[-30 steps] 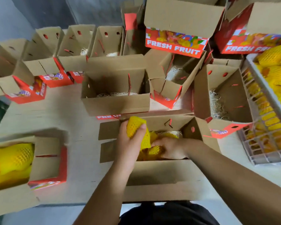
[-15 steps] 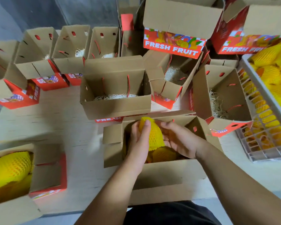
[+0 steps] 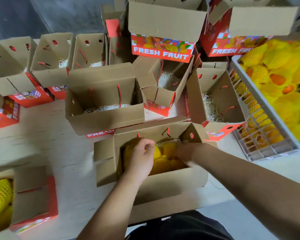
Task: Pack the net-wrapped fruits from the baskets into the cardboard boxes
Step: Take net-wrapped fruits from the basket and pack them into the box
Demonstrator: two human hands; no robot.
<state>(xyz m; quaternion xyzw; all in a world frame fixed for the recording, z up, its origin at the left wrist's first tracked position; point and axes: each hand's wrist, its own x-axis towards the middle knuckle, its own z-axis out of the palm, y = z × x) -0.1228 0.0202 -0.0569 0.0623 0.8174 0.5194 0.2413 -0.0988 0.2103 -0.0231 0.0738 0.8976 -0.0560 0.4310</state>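
You are in the placing step: both hands are down inside the open brown cardboard box nearest you (image 3: 163, 177), settling the yellow foam-net-wrapped fruits (image 3: 168, 153) that lie in it. Your left hand (image 3: 140, 156) sits over the left end of the load with its fingers curled; it appears to press or pinch a fruit at the box's left wall, but motion blur prevents telling whether it actually grips one. Your right hand (image 3: 185, 151) reaches in from the right with fingers bent against the fruits near the far wall; whether it holds one cannot be told either.

Judged from the fill, this box is close to full, with several fruits packed side by side.

The next move calls for one of two actions. If space remains, reach to the white slatted plastic basket of netted fruits (image 3: 260, 135) at your right and fetch another. If not, move on to the empty brown box lined with pale shredded paper (image 3: 104, 118) just beyond. Seat each fruit without tearing its net.
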